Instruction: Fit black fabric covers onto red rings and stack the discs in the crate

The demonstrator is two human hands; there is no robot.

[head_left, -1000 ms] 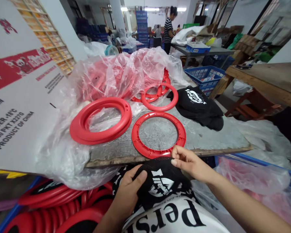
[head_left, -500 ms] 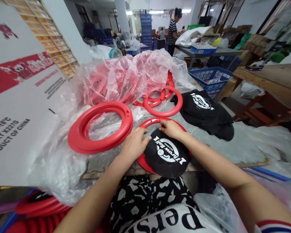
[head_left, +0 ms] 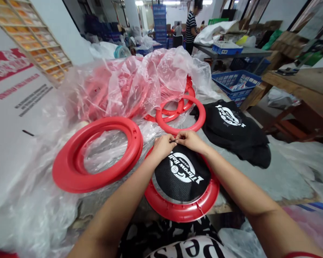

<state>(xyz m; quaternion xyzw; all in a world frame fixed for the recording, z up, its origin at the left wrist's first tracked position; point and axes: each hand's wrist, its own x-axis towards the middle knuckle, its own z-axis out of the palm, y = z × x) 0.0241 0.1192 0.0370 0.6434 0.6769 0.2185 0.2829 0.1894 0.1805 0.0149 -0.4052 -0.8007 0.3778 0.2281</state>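
A black mesh disc [head_left: 181,186] with white "Throw Ball" print lies over a red plastic ring [head_left: 181,213] at the table's near edge. The ring's lower rim shows below the fabric. At the disc's far edge my left hand [head_left: 164,144] pinches the black fabric. My right hand [head_left: 190,140] meets it there, its fingertips pinching the same edge. A short dark bit of fabric edge shows between the two hands. Left of them rests a stack of red rings [head_left: 97,181]. Just beyond my hands lies a single red ring [head_left: 180,130].
A pile of black printed fabric [head_left: 237,132] lies to the right. Clear plastic sheeting [head_left: 118,82] covers more red rings at the back. A printed white carton [head_left: 10,150] stands at left. A blue crate [head_left: 235,84] and a person [head_left: 190,28] are farther back.
My hands have come together at the fabric's far edge. The black disc now sits more within the red ring, exposing the ring's near rim. The view has shifted slightly.
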